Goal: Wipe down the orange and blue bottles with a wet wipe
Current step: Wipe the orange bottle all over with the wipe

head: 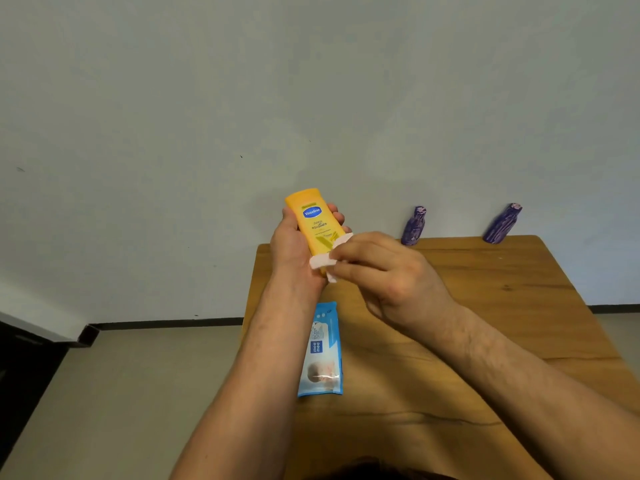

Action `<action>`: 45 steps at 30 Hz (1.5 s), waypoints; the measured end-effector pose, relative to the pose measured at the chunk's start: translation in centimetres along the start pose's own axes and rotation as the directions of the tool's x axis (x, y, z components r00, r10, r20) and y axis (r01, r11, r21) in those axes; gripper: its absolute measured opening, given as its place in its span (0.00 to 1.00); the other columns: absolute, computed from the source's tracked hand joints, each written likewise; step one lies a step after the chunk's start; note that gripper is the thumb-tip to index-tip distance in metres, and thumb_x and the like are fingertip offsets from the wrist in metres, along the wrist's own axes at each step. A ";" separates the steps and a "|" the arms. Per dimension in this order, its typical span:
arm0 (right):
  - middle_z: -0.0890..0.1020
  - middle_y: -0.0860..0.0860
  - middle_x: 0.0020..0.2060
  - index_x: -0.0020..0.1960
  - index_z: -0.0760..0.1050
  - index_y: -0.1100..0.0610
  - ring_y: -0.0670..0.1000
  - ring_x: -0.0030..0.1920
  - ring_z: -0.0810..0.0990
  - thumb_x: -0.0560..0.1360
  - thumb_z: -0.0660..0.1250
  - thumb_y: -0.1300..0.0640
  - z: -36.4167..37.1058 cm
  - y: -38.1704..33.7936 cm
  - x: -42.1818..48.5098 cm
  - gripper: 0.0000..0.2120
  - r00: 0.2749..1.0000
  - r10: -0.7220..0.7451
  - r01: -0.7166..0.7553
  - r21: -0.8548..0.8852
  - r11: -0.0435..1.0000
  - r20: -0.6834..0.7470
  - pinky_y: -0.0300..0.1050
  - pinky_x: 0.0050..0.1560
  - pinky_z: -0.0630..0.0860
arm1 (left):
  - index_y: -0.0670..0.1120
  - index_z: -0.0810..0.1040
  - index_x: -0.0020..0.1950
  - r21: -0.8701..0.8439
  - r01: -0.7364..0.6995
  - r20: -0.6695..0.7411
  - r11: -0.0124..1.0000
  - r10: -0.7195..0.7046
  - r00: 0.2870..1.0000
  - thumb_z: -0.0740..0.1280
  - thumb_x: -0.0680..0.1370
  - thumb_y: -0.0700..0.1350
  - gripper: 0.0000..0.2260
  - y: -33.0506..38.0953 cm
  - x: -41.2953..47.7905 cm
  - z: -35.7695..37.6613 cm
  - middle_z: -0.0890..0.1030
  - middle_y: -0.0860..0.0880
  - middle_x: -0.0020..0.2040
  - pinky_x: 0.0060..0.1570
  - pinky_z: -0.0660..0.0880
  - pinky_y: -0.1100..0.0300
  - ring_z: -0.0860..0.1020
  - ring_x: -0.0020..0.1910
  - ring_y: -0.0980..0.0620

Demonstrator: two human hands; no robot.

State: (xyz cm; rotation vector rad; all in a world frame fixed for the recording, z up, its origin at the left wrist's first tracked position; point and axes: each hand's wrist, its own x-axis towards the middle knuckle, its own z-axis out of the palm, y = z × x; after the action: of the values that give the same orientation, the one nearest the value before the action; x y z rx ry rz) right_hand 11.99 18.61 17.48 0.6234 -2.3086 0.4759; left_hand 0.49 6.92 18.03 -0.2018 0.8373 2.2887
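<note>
Left hand (291,244) grip wraps one orange bottle (317,223) over the desk's (485,306) far-left corner, right hand (391,271) grip pinches one wet wipe (322,263) against its lower end, one wipes pack (322,351) lies along the left edge, two purple bottles (414,226) (502,224) stand at the far edge, apart from hands.

The lower end of the orange bottle (313,220) is covered by the wet wipe (322,262) and the fingers (360,252) of the right hand (391,271). Most of the wet wipe is hidden under those fingers. The palm of the left hand (289,244) lies behind the bottle. The left forearm overlaps the upper left edge of the wipes pack (323,355). The bench (485,306) is cut off at the right and bottom picture edges. Fine print on the bottle label is too small to read. Markings on the blue-purple bottles (414,226) (502,223) are blurred.
</note>
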 end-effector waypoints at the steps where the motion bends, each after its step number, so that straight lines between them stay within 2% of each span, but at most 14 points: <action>1: 0.84 0.58 0.53 0.55 0.84 0.63 0.59 0.53 0.82 0.83 0.60 0.65 0.0 0.4 0.0 0.13 0.998 0.056 -0.056 0.003 0.998 -0.033 0.53 0.53 0.80 | 0.38 0.76 0.48 -0.030 -0.002 -0.013 1.000 0.002 1.000 0.48 0.83 0.63 0.31 0.0 -0.1 0.1 0.78 0.41 0.39 0.37 0.77 0.57 0.77 0.35 0.45; 5: 0.82 0.57 0.50 0.56 0.85 0.61 0.57 0.49 0.81 0.80 0.63 0.64 0.6 0.8 -0.2 0.12 0.922 0.317 -0.313 0.055 0.948 -0.224 0.52 0.46 0.80 | 0.39 0.75 0.49 -0.153 -0.080 -0.123 0.985 0.061 0.991 0.52 0.84 0.53 0.20 0.4 0.0 0.3 0.78 0.41 0.39 0.40 0.77 0.55 0.77 0.36 0.45; 9: 0.82 0.56 0.49 0.53 0.85 0.62 0.56 0.49 0.82 0.75 0.68 0.73 2.2 -1.7 0.1 0.13 0.841 0.438 -0.408 0.161 0.899 -0.317 0.50 0.48 0.79 | 0.41 0.73 0.43 -0.165 -0.142 -0.270 0.976 0.094 0.958 0.52 0.80 0.45 0.14 0.2 0.2 0.6 0.76 0.41 0.35 0.36 0.76 0.58 0.76 0.32 0.44; 13: 0.84 0.56 0.49 0.51 0.85 0.63 0.56 0.49 0.82 0.70 0.70 0.77 2.7 -2.7 -0.6 0.15 0.914 0.307 -0.284 0.122 0.951 -0.265 0.47 0.51 0.78 | 0.40 0.72 0.39 -0.091 -0.116 -0.330 0.989 0.080 0.941 0.51 0.79 0.46 0.16 -0.3 -0.7 0.9 0.75 0.43 0.34 0.33 0.75 0.60 0.75 0.30 0.44; 16: 0.85 0.54 0.48 0.50 0.86 0.62 0.55 0.49 0.82 0.70 0.70 0.77 2.3 -1.7 -0.2 0.15 0.825 0.435 -0.400 0.170 0.901 -0.361 0.48 0.52 0.79 | 0.41 0.72 0.46 -0.171 -0.174 -0.408 0.970 0.091 0.909 0.51 0.81 0.45 0.13 -0.3 -0.7 1.4 0.75 0.42 0.38 0.37 0.74 0.57 0.75 0.37 0.44; 17: 0.85 0.54 0.47 0.50 0.86 0.61 0.55 0.49 0.82 0.70 0.70 0.77 2.4 -2.1 -0.1 0.16 0.827 0.436 -0.400 0.174 0.900 -0.355 0.47 0.52 0.79 | 0.41 0.71 0.47 -0.164 -0.173 -0.409 0.971 0.093 0.908 0.51 0.81 0.45 0.13 -0.2 -0.7 1.5 0.75 0.42 0.38 0.37 0.73 0.57 0.75 0.37 0.44; 20: 0.85 0.54 0.48 0.50 0.86 0.62 0.55 0.49 0.82 0.70 0.71 0.77 2.7 -3.5 -0.2 0.15 0.911 0.310 -0.275 0.159 0.948 -0.272 0.45 0.54 0.78 | 0.40 0.70 0.42 -0.107 -0.128 -0.388 0.986 0.077 0.919 0.51 0.80 0.46 0.14 -0.2 -1.1 1.8 0.73 0.43 0.37 0.37 0.70 0.58 0.73 0.35 0.44; 25: 0.84 0.54 0.47 0.51 0.86 0.61 0.55 0.48 0.83 0.73 0.69 0.73 1.8 -1.4 0.1 0.12 0.776 0.511 -0.469 0.202 0.859 -0.370 0.52 0.50 0.80 | 0.40 0.71 0.50 -0.171 -0.222 -0.471 0.960 0.118 0.874 0.50 0.81 0.43 0.12 -0.3 -1.4 2.8 0.75 0.40 0.39 0.41 0.74 0.54 0.75 0.37 0.43; 29: 0.83 0.53 0.46 0.52 0.86 0.60 0.53 0.47 0.82 0.73 0.69 0.71 2.3 -4.3 0.3 0.12 0.874 0.388 -0.343 0.195 0.919 -0.293 0.45 0.50 0.79 | 0.39 0.69 0.42 -0.123 -0.190 -0.446 0.974 0.117 0.888 0.49 0.81 0.41 0.14 -0.5 -2.1 3.3 0.73 0.42 0.38 0.38 0.71 0.56 0.73 0.36 0.43; 33: 0.83 0.52 0.44 0.49 0.86 0.59 0.45 0.45 0.81 0.72 0.72 0.73 1.1 -2.4 1.0 0.12 0.697 0.595 -0.511 0.305 0.804 -0.401 0.37 0.48 0.78 | 0.40 0.71 0.47 -0.142 -0.228 -0.465 0.963 0.138 0.875 0.50 0.81 0.42 0.12 -0.6 -2.0 3.4 0.76 0.39 0.43 0.48 0.73 0.52 0.75 0.42 0.41; 38: 0.81 0.51 0.43 0.49 0.87 0.58 0.45 0.45 0.81 0.71 0.71 0.73 1.9 -4.9 1.3 0.14 0.796 0.519 -0.420 0.332 0.845 -0.312 0.36 0.49 0.76 | 0.41 0.67 0.42 -0.168 -0.227 -0.415 0.959 0.140 0.899 0.50 0.82 0.43 0.12 -0.6 -2.4 3.6 0.72 0.43 0.38 0.43 0.71 0.55 0.72 0.37 0.44; 41: 0.82 0.50 0.43 0.48 0.86 0.55 0.46 0.45 0.82 0.71 0.71 0.73 1.4 -2.3 1.2 0.14 0.647 0.669 -0.530 0.414 0.740 -0.366 0.45 0.47 0.80 | 0.41 0.71 0.45 -0.172 -0.274 -0.463 0.946 0.167 0.870 0.50 0.82 0.44 0.13 -0.5 -2.1 3.3 0.76 0.41 0.40 0.43 0.74 0.54 0.75 0.37 0.44; 42: 0.82 0.50 0.43 0.47 0.86 0.55 0.46 0.45 0.81 0.71 0.71 0.73 1.4 -2.4 1.2 0.14 0.642 0.676 -0.537 0.417 0.733 -0.362 0.44 0.46 0.79 | 0.41 0.72 0.44 -0.170 -0.273 -0.460 0.947 0.168 0.872 0.51 0.82 0.44 0.14 -0.5 -2.1 3.2 0.76 0.40 0.40 0.43 0.74 0.54 0.75 0.38 0.43; 45: 0.80 0.52 0.43 0.49 0.86 0.57 0.47 0.44 0.81 0.71 0.71 0.74 1.9 -4.6 1.1 0.15 0.802 0.529 -0.423 0.362 0.830 -0.277 0.37 0.47 0.76 | 0.40 0.70 0.41 -0.142 -0.245 -0.428 0.959 0.163 0.889 0.51 0.81 0.43 0.14 -0.6 -2.2 3.2 0.75 0.41 0.38 0.42 0.71 0.55 0.73 0.37 0.44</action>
State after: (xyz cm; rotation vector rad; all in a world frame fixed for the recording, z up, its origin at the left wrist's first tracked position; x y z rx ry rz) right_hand 12.82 13.53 17.68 0.0376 -2.0287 1.0861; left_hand 2.82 7.99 21.04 -0.7409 0.8750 2.5729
